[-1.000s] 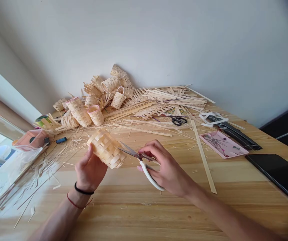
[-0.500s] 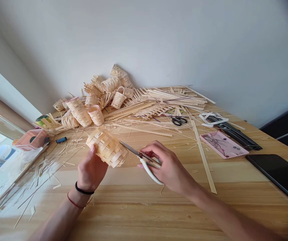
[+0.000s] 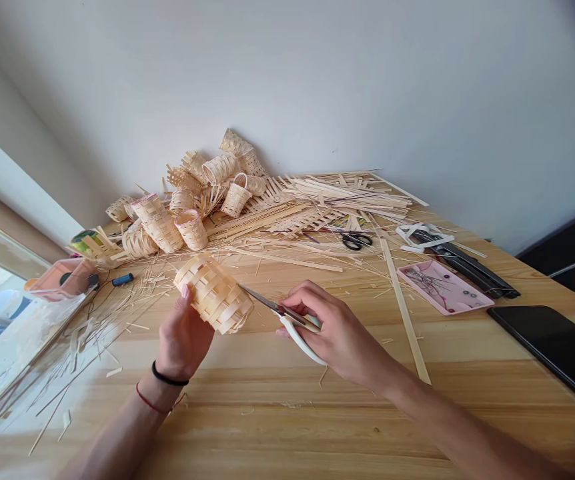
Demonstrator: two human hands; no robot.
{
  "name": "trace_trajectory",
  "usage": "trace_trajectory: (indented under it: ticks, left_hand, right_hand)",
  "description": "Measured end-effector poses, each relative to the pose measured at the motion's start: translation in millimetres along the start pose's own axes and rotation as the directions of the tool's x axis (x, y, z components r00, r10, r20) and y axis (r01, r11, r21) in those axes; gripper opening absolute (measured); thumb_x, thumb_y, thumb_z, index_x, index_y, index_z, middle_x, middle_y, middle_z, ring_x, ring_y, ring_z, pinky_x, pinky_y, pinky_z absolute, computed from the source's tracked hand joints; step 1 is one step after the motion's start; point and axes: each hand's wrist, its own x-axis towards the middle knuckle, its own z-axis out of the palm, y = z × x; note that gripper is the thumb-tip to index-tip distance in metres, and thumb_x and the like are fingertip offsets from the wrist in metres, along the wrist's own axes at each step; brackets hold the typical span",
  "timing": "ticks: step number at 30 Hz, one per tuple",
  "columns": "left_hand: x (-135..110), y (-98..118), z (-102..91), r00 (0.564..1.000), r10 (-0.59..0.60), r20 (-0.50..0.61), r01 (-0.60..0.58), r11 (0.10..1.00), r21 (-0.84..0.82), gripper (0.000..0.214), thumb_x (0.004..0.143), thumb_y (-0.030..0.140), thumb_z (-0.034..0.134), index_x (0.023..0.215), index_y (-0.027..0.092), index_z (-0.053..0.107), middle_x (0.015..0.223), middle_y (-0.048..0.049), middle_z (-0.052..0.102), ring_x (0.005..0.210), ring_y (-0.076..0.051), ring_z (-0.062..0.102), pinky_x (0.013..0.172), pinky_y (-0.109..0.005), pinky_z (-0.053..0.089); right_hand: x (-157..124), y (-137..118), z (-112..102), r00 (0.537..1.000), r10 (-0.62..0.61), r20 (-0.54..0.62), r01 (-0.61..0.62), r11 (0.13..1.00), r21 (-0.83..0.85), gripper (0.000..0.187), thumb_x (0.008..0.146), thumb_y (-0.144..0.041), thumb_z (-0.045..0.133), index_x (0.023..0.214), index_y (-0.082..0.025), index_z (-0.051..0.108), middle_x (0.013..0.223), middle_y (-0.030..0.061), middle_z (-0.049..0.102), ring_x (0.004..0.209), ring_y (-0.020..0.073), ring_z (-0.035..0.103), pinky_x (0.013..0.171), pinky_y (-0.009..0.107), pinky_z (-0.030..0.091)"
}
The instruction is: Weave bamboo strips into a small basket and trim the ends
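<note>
My left hand [image 3: 185,337] grips a small woven basket [image 3: 215,293] of pale wood strips, tilted on its side above the table, thumb on its near side. My right hand [image 3: 322,327] is closed on a pair of scissors [image 3: 295,327] with white handles. The scissor blades point left, and their tips reach the upper right side of the basket. Whether the tips have a strip between them I cannot tell. The fingers of my left hand under the basket are hidden.
Several woven baskets [image 3: 157,223] and loose wood strips [image 3: 337,193] are heaped along the wall. Black-handled scissors [image 3: 356,241] lie before the heap. On the right are a pink tray [image 3: 445,287] with thin metal pieces, a black tool [image 3: 472,263] and a phone [image 3: 550,347]. A pink bin [image 3: 65,280] stands left.
The basket has turned or shifted very slightly in my left hand. My right hand and the scissors stay almost in the same place.
</note>
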Motion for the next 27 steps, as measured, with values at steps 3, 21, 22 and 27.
trace_trajectory:
  ticks: [3,21,22,27]
  left_hand:
    - [0,0,-2.8,1.0,-0.022,0.003,0.022,1.0,-0.009,0.054,0.096,0.053,0.067,0.141,0.023,0.066,0.131,-0.0099,0.076,0.126,-0.035,0.068,0.108,-0.052,0.056]
    - [-4,-9,-9.1,0.974,-0.153,0.167,0.15,0.988,0.034,0.055,0.094,0.059,0.067,0.136,0.024,0.07,0.136,-0.011,0.074,0.134,-0.041,0.062,0.108,-0.05,0.054]
    - [-4,-10,-9.9,0.974,-0.149,0.168,0.145,0.989,0.032,0.055,0.093,0.058,0.07,0.137,0.026,0.069,0.138,-0.0101,0.073,0.135,-0.039,0.062,0.109,-0.049,0.054]
    - [-4,-10,-10.0,0.977,-0.141,0.161,0.139,0.99,0.021,0.059,0.092,0.057,0.073,0.142,0.027,0.065,0.14,-0.008,0.073,0.135,-0.036,0.063,0.11,-0.048,0.055]
  right_hand:
    - [0,-4,-1,1.0,-0.005,0.012,0.006,1.0,-0.02,0.012,0.092,-0.018,0.077,0.094,-0.023,0.066,0.093,0.0023,0.064,0.079,0.0176,0.063,0.073,0.03,0.054]
    - [-4,-4,8,0.996,-0.058,-0.069,0.056,0.998,-0.029,0.018,0.092,-0.018,0.075,0.101,-0.025,0.061,0.102,0.0058,0.061,0.089,0.0207,0.064,0.08,0.033,0.06]
    - [-4,-4,7,0.996,-0.053,-0.067,0.051,0.998,-0.027,0.018,0.092,-0.018,0.075,0.101,-0.025,0.06,0.103,0.0061,0.061,0.089,0.021,0.064,0.08,0.034,0.06]
    - [-3,-7,2,1.0,-0.009,-0.01,0.009,1.0,0.003,0.014,0.093,-0.02,0.074,0.098,-0.024,0.061,0.099,0.0048,0.061,0.084,0.0198,0.061,0.075,0.033,0.055]
